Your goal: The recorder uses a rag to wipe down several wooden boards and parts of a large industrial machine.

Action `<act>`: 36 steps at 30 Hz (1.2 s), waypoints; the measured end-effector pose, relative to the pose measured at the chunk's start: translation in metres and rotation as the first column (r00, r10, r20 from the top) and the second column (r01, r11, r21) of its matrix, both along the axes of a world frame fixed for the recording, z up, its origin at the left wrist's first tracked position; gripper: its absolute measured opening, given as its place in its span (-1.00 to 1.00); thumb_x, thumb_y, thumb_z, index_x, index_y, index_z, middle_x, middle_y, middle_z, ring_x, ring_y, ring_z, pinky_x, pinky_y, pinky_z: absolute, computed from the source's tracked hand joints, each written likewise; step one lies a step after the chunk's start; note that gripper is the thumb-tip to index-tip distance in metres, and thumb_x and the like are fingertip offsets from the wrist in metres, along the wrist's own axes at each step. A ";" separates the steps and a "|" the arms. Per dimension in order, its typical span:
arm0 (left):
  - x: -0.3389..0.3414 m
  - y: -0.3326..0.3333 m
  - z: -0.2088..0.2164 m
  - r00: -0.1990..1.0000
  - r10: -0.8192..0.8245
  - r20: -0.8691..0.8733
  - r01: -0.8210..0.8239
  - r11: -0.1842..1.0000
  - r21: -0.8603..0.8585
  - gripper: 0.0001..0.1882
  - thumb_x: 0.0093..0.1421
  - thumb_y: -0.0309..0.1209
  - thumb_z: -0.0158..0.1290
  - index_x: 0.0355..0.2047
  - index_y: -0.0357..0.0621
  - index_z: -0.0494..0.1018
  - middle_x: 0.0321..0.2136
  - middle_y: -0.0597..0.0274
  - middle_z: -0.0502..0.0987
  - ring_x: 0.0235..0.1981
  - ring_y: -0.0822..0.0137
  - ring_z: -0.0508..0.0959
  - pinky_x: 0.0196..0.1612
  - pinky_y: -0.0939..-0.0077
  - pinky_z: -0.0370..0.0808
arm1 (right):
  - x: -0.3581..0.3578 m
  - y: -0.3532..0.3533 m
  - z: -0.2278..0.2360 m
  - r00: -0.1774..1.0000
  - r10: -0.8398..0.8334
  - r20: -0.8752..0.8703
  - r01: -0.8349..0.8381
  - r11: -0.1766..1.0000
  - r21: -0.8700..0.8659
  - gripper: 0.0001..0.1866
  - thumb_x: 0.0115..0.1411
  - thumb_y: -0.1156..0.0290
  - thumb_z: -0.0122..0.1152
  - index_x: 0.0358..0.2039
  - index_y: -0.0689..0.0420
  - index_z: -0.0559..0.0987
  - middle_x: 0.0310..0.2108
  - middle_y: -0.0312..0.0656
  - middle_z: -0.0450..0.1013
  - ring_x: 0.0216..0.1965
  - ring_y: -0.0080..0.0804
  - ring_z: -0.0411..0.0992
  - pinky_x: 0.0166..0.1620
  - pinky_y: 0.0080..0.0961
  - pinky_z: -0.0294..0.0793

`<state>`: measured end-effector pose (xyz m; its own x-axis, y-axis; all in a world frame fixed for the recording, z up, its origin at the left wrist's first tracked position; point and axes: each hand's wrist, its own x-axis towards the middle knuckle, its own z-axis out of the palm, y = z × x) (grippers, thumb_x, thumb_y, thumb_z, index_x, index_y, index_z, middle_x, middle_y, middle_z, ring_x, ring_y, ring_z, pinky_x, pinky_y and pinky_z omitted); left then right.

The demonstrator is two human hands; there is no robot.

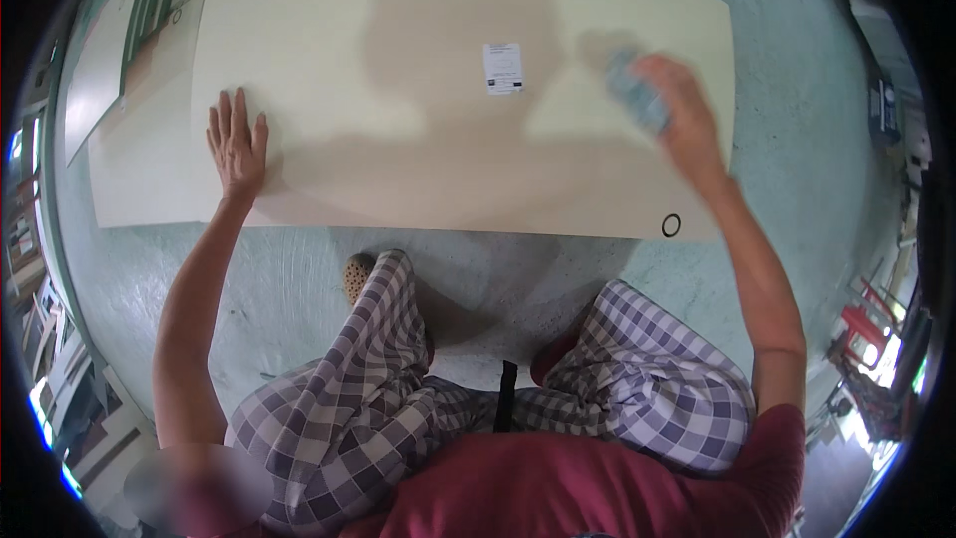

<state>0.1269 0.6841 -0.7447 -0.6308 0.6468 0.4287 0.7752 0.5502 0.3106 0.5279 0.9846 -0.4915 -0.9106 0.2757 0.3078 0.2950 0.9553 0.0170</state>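
A large cream-coloured flat panel (329,60) lies across the floor in front of me. My left hand (235,151) rests flat near its left end, fingers stretched out and holding nothing. Over the right part of the panel, my right hand (682,110) is closed around a bunched grey-blue cloth (635,90), smeared by motion. Whether the cloth touches the surface I cannot tell. Between the hands, a white printed label (503,69) sits on the panel. Close to the near right corner there is a small dark ring mark (671,225).
Another pale panel (144,164) extends out at the left, with a lighter board (105,80) and green strips above it. A red item (861,334) stands among clutter on the right. Grey-green floor (797,139) surrounds the panels. My legs are bent just before the near edge.
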 end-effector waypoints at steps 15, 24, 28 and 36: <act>0.048 0.031 0.037 0.991 -0.031 0.133 0.000 0.974 0.226 -0.35 0.23 -0.19 -0.04 0.25 -0.15 0.03 0.26 -0.14 -0.03 0.27 -0.13 -0.03 0.24 0.07 0.02 | 0.027 -0.065 -0.073 0.864 0.494 0.094 -0.472 0.862 -0.184 -0.55 0.05 0.56 0.04 -0.05 -0.21 0.39 -0.08 -0.30 0.26 -0.02 -0.32 0.30 -0.04 -0.42 0.44; 0.162 0.177 0.195 0.487 -0.788 0.377 0.836 0.546 0.061 -0.09 0.01 -0.18 0.19 0.29 0.14 -0.08 0.32 0.10 -0.25 0.32 0.01 -0.12 0.28 0.15 0.03 | 0.005 0.017 -0.028 0.963 -0.215 0.162 0.263 0.877 -0.401 -0.36 0.10 0.33 0.14 0.17 0.09 0.13 0.18 0.03 0.09 0.08 0.04 0.24 0.08 -0.21 0.32; 0.231 0.244 0.167 0.534 -0.834 0.140 0.845 0.533 -0.048 -0.13 0.03 0.04 0.10 0.27 0.08 -0.02 0.29 -0.12 -0.28 0.26 -0.32 -0.16 0.24 -0.07 -0.02 | 0.026 0.042 -0.028 0.962 -0.269 0.050 0.259 0.841 -0.475 -0.44 0.12 0.39 0.10 0.13 0.12 0.20 0.15 0.03 0.13 0.08 0.03 0.24 0.08 -0.22 0.31; 0.287 0.274 0.140 0.478 -0.864 -0.160 0.879 0.467 0.102 -0.55 -0.11 -0.24 0.17 -0.15 0.07 0.40 -0.02 0.04 0.25 0.05 -0.01 0.22 0.12 -0.04 0.16 | 0.084 0.090 -0.049 0.908 -0.406 -0.106 0.382 0.905 -0.188 -0.57 0.15 0.41 0.04 0.06 0.16 0.30 0.11 0.06 0.18 0.12 0.04 0.17 0.12 -0.20 0.21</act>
<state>0.4138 0.9577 -0.6050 0.2612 0.7660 0.5874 0.8493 -0.4716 0.2373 0.6116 1.0748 -0.5403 -0.6683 0.6588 0.3454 0.6360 0.7469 -0.1941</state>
